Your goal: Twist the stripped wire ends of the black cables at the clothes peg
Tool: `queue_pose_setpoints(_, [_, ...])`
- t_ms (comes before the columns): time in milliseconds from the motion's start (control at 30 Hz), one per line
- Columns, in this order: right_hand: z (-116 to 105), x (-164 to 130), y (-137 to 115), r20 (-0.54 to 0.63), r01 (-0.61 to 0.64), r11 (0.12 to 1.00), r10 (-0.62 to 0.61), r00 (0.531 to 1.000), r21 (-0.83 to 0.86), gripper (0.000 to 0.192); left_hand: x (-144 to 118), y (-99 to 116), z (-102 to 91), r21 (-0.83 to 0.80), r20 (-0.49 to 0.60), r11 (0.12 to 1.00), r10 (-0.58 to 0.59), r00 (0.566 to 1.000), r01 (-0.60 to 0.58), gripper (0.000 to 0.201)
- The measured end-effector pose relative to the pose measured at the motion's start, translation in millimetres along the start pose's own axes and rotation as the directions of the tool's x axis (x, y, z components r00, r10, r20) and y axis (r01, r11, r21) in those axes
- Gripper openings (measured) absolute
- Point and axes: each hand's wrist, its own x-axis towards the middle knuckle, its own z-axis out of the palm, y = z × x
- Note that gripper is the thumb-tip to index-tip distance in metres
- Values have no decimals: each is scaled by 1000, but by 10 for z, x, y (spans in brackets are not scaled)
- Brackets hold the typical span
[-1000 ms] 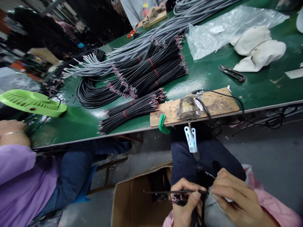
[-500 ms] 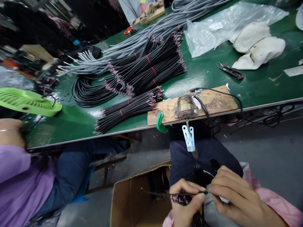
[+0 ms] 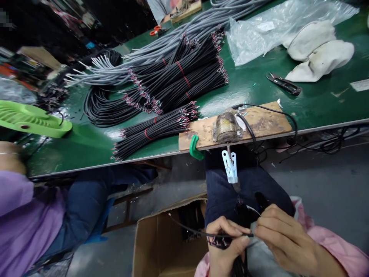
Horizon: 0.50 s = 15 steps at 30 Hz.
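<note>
A thin black cable (image 3: pixel 196 231) runs across my left hand (image 3: pixel 226 244), pinched between thumb and index finger. Its far end sticks out to the left and bends upward, with a small reddish-white tip. More black cables with red and white wire ends (image 3: pixel 220 241) lie in the palm of the same hand. My right hand (image 3: pixel 288 236) is closed right at the cable's near end; whatever lies between its fingertips is hidden. Beyond the hands, a light-blue clothes peg (image 3: pixel 230 167) is clipped on a metal rod below the table edge.
A wooden board (image 3: pixel 265 119) bears a round mesh-wrapped device (image 3: pixel 226 127) beside a green clamp (image 3: pixel 195 148). Bundled black cables (image 3: pixel 144 134), grey cables (image 3: pixel 115 75), thread snips (image 3: pixel 284 84) and a white glove (image 3: pixel 319 55) lie on the table. A cardboard box (image 3: pixel 155 246) stands below; a co-worker's purple sleeve (image 3: pixel 14 196) is left.
The cable's free left end has risen and now curves upward more. Both hands stay close together in nearly the same place. The view has shifted slightly.
</note>
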Motion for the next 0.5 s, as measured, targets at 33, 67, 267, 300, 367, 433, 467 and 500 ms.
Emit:
queue_pose_setpoints(33, [3,-2,-4,-17,12,1000,-12,1000,-18,25,-2,-1,-4,6,-5,1000,-2,1000,2,22])
queue_pose_setpoints(67, [3,-1,-8,-32,32,999,-33,999,-43,24,-5,-4,-9,15,-13,1000,-3,1000,3,23])
queue_pose_setpoints(267, [-18,75,-39,-68,35,998,-39,997,-59,20,-21,-55,-13,29,-46,1000,7,999,-6,25])
queue_pose_setpoints(300, [-17,83,-45,-72,23,999,-26,997,-42,20,-21,-65,-11,25,-47,1000,14,999,-13,25])
queue_pose_setpoints(367, [-6,74,-54,-61,3,1000,-4,998,-19,20,-20,-87,-10,23,-59,999,26,998,-25,24])
queue_pose_setpoints(433, [12,37,-57,-49,-40,999,40,998,1,21,-20,-107,-14,28,-81,999,34,996,-31,23])
queue_pose_setpoints(467, [20,14,-57,-41,-70,998,70,997,10,22,-21,-115,-17,36,-93,999,36,995,-33,23])
queue_pose_setpoints(500, [26,-8,-59,-36,-95,995,96,995,17,23,-22,-120,-21,47,-102,998,43,994,-38,22])
